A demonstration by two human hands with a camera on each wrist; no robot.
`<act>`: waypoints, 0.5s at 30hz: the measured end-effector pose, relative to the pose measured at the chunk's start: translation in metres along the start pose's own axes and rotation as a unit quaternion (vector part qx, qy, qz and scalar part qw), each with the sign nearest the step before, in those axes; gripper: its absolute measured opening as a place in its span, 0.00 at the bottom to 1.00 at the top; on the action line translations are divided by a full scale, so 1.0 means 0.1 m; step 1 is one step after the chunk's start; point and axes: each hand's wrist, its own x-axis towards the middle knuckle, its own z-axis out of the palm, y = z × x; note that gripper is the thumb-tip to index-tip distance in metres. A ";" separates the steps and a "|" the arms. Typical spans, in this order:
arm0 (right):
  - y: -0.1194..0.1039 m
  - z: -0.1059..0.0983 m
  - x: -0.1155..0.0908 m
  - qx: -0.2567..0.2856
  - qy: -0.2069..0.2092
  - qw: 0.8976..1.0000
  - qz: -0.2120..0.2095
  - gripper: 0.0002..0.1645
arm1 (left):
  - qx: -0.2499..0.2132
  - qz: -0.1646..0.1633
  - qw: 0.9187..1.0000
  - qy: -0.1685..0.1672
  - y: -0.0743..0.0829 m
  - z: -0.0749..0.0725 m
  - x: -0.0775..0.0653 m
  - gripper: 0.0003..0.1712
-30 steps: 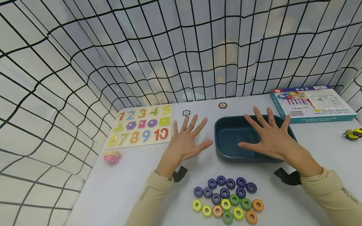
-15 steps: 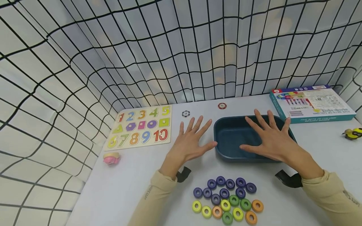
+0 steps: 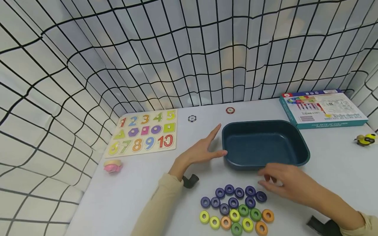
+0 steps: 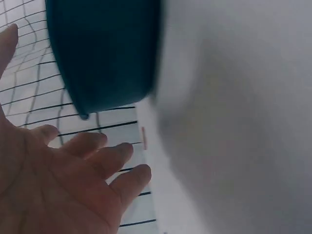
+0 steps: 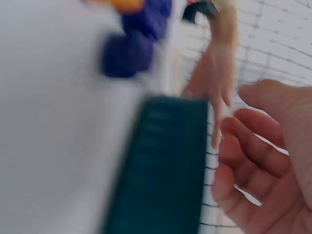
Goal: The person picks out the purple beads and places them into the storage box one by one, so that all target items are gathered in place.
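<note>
A dark teal tray (image 3: 265, 144) stands on the white table, and its side fills part of both wrist views. My left hand (image 3: 198, 152) is beside the tray's left end, fingers extended and thumb tip close to the rim; whether it touches cannot be told. In the left wrist view the palm holds nothing. My right hand (image 3: 290, 183) hovers by the tray's near right edge with loosely bent fingers (image 5: 243, 156) and nothing in them. Just left of it, dark purple rings (image 3: 250, 191) lie in a cluster with yellow rings (image 3: 214, 222), green rings (image 3: 255, 214) and orange rings (image 3: 268, 215).
A number puzzle board (image 3: 141, 132) lies at the back left, with a small pink toy (image 3: 112, 166) in front. Two round chips (image 3: 192, 118) lie near the black net (image 3: 177, 55). At the right are a flat game box (image 3: 325, 108) and a yellow toy (image 3: 365, 140).
My right hand has left its place over the tray, moving toward me, and its spread fingers have bent. My left hand has turned at the tray's left end, its fingers closer together.
</note>
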 end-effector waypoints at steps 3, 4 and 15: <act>-0.03 0.12 -0.15 0.051 -0.105 0.991 0.071 0.13 | -0.031 0.019 0.999 -0.024 -0.10 0.06 0.06 0.55; -0.02 0.15 -0.18 0.060 -0.129 0.986 0.090 0.15 | -0.036 0.024 0.999 -0.031 -0.12 0.08 0.08 0.56; 0.08 0.25 -0.24 0.091 -0.191 0.967 0.144 0.23 | -0.061 0.059 0.996 -0.039 -0.19 0.21 0.18 0.47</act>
